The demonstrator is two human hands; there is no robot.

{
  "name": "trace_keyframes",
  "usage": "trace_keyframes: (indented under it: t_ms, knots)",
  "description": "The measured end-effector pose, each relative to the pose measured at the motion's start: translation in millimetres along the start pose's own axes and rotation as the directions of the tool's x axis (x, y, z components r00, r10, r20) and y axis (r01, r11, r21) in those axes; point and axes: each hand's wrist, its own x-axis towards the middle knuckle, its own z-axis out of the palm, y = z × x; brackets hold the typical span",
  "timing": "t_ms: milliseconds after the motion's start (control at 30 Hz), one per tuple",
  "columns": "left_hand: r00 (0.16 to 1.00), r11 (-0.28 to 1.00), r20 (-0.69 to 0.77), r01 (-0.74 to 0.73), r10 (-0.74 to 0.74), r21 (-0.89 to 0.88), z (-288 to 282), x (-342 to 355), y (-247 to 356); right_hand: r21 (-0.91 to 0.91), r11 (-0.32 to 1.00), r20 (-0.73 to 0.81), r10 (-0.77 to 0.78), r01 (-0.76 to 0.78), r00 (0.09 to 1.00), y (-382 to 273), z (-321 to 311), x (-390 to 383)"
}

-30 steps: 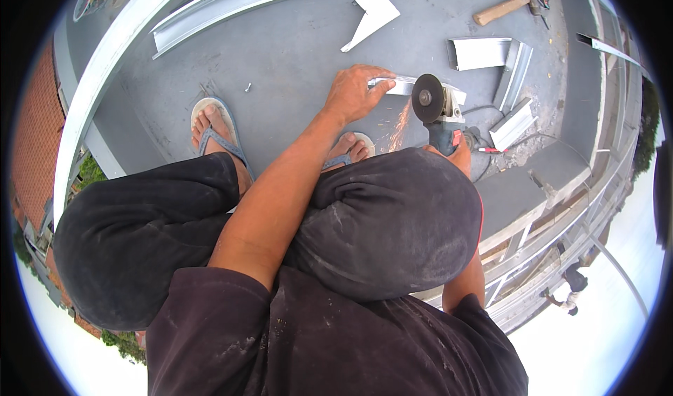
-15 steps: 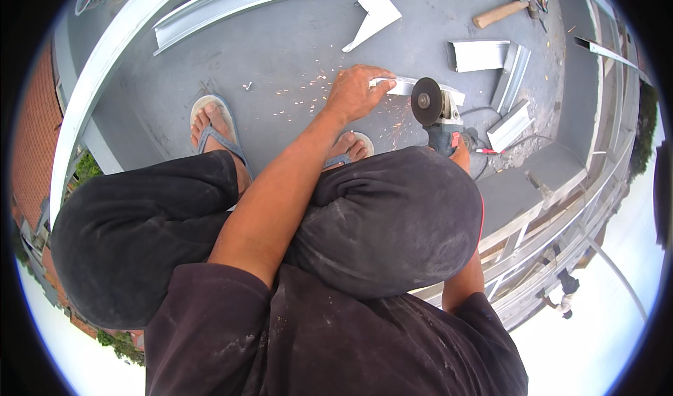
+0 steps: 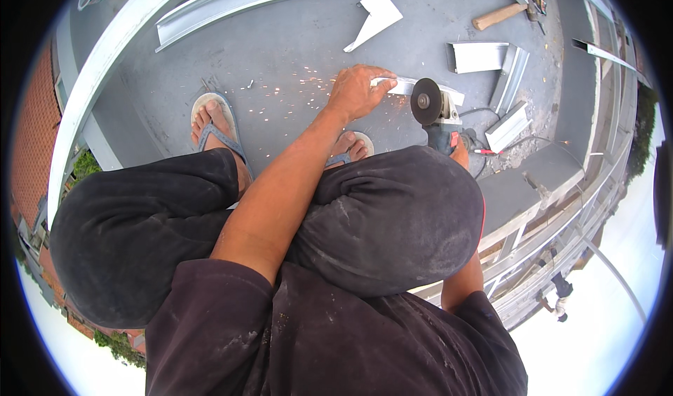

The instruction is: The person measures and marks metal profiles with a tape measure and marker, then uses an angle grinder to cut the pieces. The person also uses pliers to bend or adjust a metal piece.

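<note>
With its fingers closed round the near end of a short light metal channel, my left hand steadies it just above the grey floor. My right hand, mostly hidden behind my knee, grips the body of an angle grinder. The grinder's dark disc meets the channel right of my left hand. Orange sparks fly left past my left hand, across the floor toward my sandalled feet.
Offcuts of metal channel lie to the right, near the grinder's cord. A wooden-handled hammer lies beyond them. A bent white offcut and a long channel lie ahead. Another person is far off at lower right.
Sparks have spread in a slightly different pattern on the floor. My hands, the channel and the grinder stay in nearly the same place.
</note>
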Motion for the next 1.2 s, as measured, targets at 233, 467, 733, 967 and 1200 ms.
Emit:
trace_keyframes:
  t_ms: [233,467,733,967,1200]
  knots:
    - [0.999,0.999,-0.042,-0.033,0.034,0.017,2.8,-1.0,-3.6,0.087,0.995,0.023,0.047,-0.049,0.999,-19.6,-3.3,-8.8]
    - [0.999,0.999,-0.024,-0.023,0.024,0.027,-1.4,-1.6,4.2,0.025,0.998,0.007,0.062,-0.063,0.998,-8.4,1.0,-2.2]
    - [1.000,1.000,-0.013,0.000,0.000,0.026,-1.6,-1.2,3.2,0.072,0.997,0.026,0.038,-0.040,0.999,-13.0,-0.1,-2.1]
    - [1.000,0.999,-0.022,-0.016,0.017,0.034,-0.1,-1.9,1.2,0.067,0.998,0.001,0.022,-0.022,1.000,-22.5,1.4,-6.2]
    - [0.999,0.999,-0.032,-0.013,0.014,0.036,-0.8,-3.0,-2.3,0.039,0.999,0.002,-0.020,0.020,1.000,-18.9,5.5,-1.0]
